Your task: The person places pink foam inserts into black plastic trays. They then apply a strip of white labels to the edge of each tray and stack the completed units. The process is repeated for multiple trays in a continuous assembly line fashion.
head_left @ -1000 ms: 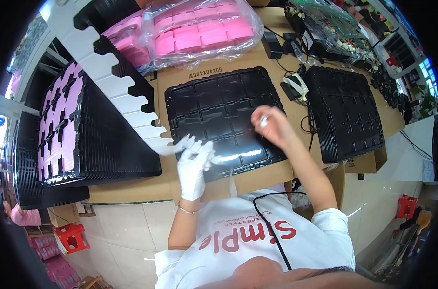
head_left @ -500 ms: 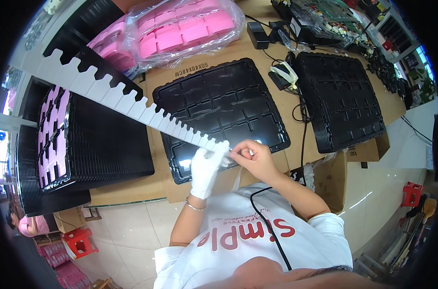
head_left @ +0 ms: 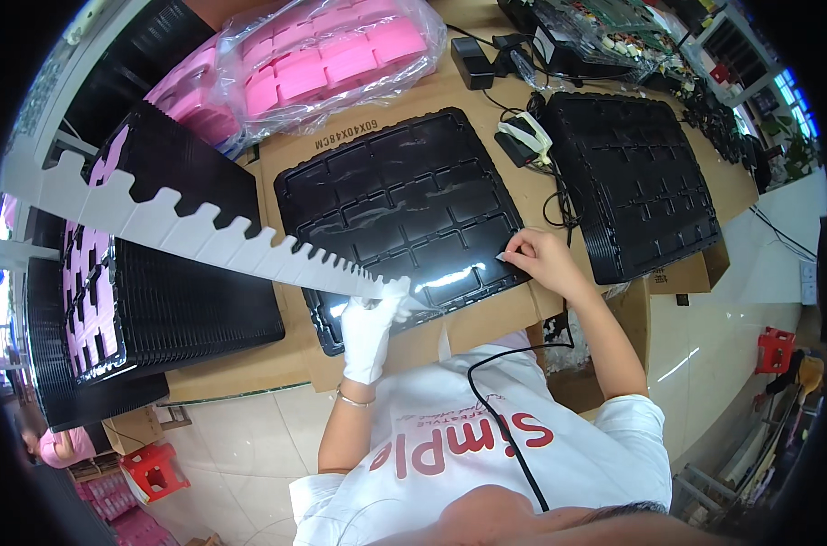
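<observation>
A long white notched strip (head_left: 195, 232) slants from the far left down to my left hand (head_left: 368, 335). That hand wears a white glove, and its fingers are closed around the strip's near end. My bare right hand (head_left: 552, 261) is off to the right, thumb and forefinger pinched on a small pale piece (head_left: 502, 257) too small to name. Beneath both hands lies a shiny black moulded tray (head_left: 404, 196) with shallow divided cells. The strip's near end hangs over the tray's front left part.
A tall stack of black trays (head_left: 190, 291) with pink pieces stands on the left. More black trays (head_left: 632, 191) are stacked on the right. Bagged pink foam (head_left: 331, 64) lies at the back. A black adapter (head_left: 471, 64) and cables (head_left: 559, 205) run between the trays.
My right hand has moved right, away from my left hand, with the small pale piece pinched in it. The left hand still grips the strip, whose far end has dipped lower.
</observation>
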Demonstrator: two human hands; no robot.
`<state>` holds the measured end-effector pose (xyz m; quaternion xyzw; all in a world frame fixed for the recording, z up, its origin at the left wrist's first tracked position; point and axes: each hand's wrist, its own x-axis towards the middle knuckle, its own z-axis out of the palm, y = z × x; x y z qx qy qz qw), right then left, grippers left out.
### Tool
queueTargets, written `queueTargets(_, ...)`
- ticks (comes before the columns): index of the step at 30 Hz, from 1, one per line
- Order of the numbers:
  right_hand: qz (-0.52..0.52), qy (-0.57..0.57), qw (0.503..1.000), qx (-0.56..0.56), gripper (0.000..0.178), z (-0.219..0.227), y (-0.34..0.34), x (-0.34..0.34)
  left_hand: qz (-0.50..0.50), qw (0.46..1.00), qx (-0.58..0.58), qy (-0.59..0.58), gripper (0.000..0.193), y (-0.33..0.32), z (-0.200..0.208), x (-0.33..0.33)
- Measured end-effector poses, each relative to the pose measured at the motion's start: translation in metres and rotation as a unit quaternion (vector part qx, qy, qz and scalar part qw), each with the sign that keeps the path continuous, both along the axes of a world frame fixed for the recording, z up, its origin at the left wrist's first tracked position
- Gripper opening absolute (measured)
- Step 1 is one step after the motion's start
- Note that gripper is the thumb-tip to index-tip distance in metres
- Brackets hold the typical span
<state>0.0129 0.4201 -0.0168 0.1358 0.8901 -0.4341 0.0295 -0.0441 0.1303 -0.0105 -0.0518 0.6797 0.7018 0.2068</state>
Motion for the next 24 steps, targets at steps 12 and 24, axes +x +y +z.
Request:
queueTargets(12, 0.001, -0.004, 0.993, 0.121, 0.018, -0.006, -0.006, -0.01, 0.016, 1.0, 0.019, -0.005, 0.024, 0.002, -0.01, 0.005)
queueTargets(24, -0.037, 0.036, 0.99, 0.13, 0.016, -0.021, -0.006, -0.009, 0.01, 1.0, 0.018, -0.01, 0.018, 0.003, -0.008, 0.006)
